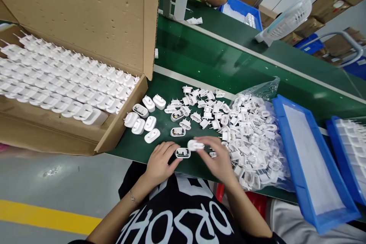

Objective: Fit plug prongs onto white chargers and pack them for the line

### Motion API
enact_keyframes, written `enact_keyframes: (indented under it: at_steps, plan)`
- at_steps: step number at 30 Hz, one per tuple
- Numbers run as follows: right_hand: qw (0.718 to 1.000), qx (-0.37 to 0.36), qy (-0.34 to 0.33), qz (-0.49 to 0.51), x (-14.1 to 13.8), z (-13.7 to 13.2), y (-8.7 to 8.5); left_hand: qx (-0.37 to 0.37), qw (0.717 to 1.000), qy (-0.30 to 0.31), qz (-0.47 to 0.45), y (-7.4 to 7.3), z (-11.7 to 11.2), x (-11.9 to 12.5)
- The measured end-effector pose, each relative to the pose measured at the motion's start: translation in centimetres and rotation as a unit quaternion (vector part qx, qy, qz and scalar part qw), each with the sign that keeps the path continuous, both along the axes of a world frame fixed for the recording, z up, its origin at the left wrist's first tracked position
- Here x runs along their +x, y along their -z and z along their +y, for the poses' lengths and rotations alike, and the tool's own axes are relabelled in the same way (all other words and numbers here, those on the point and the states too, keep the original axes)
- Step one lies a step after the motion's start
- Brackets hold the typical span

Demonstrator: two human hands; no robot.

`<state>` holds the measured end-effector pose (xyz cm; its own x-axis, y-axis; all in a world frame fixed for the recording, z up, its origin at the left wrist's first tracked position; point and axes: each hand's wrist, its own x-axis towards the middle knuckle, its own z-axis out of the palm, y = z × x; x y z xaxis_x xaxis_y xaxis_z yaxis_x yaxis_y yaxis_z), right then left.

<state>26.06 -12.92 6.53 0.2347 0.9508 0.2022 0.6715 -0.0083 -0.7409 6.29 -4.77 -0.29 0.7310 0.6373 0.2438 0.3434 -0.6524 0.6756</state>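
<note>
Pinching a small open charger shell [183,153] in the left hand [159,162], fingertips closed narrow round its glossy rounded-rectangle body, low over the green mat [128,148]. Gripping a smooth white plug cap [195,145] in the right hand [219,160], same tight fingertip hold, just beside and a touch above the shell; can't tell whether touching it. Right of that grip: a crinkly clear plastic bag [265,85] spilling a heap of pronged white caps [251,137]. Up-left of the left grip: a few closed glossy chargers [143,122] lying loose. Well left: a rough brown cardboard box [71,15] with neat packed rows [57,84]. Far right: a flat, hard blue tray [283,129].
</note>
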Motion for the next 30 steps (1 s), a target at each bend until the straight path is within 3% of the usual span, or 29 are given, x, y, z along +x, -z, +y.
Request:
enact_keyframes:
  at_steps: [4,7,13,19,25,30]
  plan:
    - [0.996,-0.024,-0.034,0.081,-2.8,-0.3,2.0,0.001,1.0,-0.001,0.003,-0.2,0.0,0.1]
    - [0.996,-0.034,-0.037,0.079,-3.4,-0.4,2.9,-0.004,1.0,0.0,0.004,-0.2,-0.1,0.2]
    - [0.996,-0.063,-0.056,-0.041,-3.2,-0.2,1.6,-0.006,1.0,0.004,-0.005,-0.1,0.0,0.2]
    - [0.983,-0.09,-0.077,-0.143,-2.6,0.2,0.1,-0.058,0.994,0.011,-0.09,-0.7,-0.2,0.1]
    - [0.986,-0.096,-0.081,-0.109,-2.4,-0.1,1.2,-0.122,0.991,0.008,-0.064,-1.5,-0.3,0.4]
    - [0.995,-0.069,-0.065,-0.021,-2.9,-0.9,2.8,-0.096,0.995,-0.007,-0.033,-1.2,-0.4,0.6]
